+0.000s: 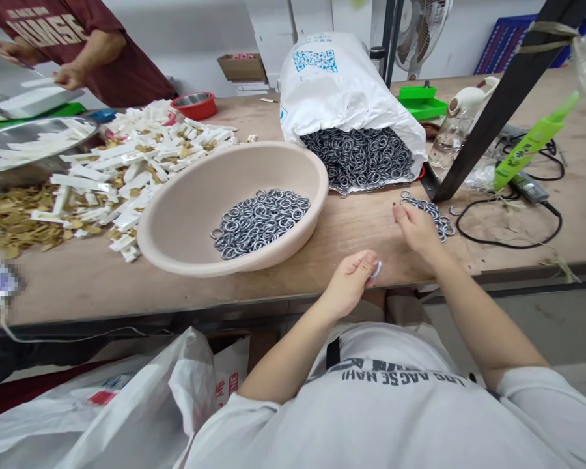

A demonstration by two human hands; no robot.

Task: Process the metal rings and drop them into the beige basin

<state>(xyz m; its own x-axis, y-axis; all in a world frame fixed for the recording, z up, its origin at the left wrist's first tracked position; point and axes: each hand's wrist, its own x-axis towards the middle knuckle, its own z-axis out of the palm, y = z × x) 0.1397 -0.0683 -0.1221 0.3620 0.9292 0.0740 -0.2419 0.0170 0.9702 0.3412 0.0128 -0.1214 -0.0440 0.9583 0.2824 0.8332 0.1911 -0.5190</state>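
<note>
Left hand (pixel 349 284) pinches one metal ring (pixel 376 270); right hand (pixel 417 229) curls above loose rings (pixel 433 213).

The ring shows almost edge-on in the pinch, its long axis near upright and leaning slightly right in the head view; so light a hold could let it slip and roll across the plywood bench (pixel 342 228). The right fingertips (pixel 400 212) reach the scatter's edge, but whether they hold a ring cannot be told. Farther out, a beige basin (pixel 176 221) holds a heap of rings, and a white sack (pixel 322 78) spills more, where a knock could send them sliding.
</note>
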